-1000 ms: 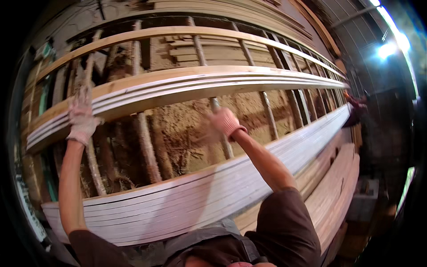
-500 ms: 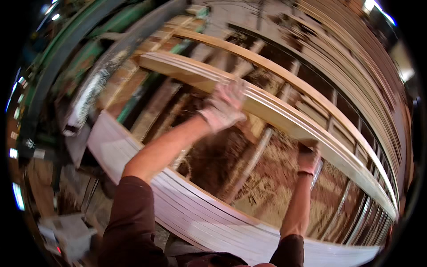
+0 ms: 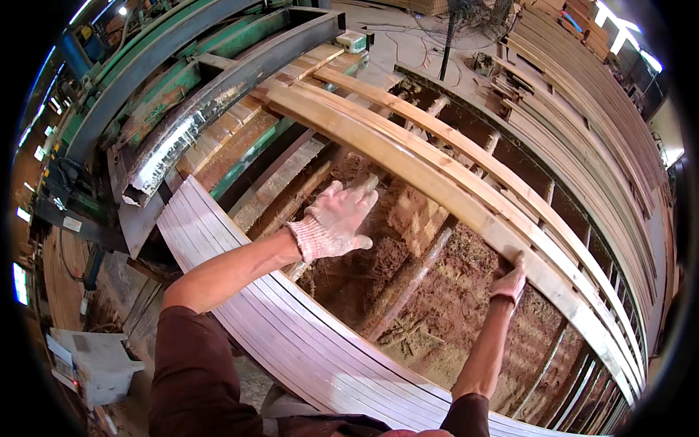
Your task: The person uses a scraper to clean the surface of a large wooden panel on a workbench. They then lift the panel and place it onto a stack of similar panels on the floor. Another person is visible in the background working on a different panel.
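My left hand (image 3: 341,218), in a pale knitted work glove, hovers over the roller bed with fingers spread and nothing in it. On the right, my gloved right hand (image 3: 510,278) grips the near edge of a long wooden board (image 3: 408,158), thumb up at its edge; its other fingers are partly hidden. Against the far side of this board lies another wooden board (image 3: 444,162). A thinner wooden strip (image 3: 437,125) runs farther back, with a gap between. All of them lie across the rollers (image 3: 411,280).
A row of whitish-edged boards (image 3: 291,331) lies between me and the rollers. Sawdust (image 3: 451,298) covers the space beneath. Green machinery with a dark metal beam (image 3: 240,87) stands at the left. Stacked lumber (image 3: 582,138) lies at the far right, near a fan (image 3: 459,25).
My left hand has come off the boards and back toward me, fingers spread. The striped edges on top of the near timber have given way to a smooth face. My right hand stays at the board.
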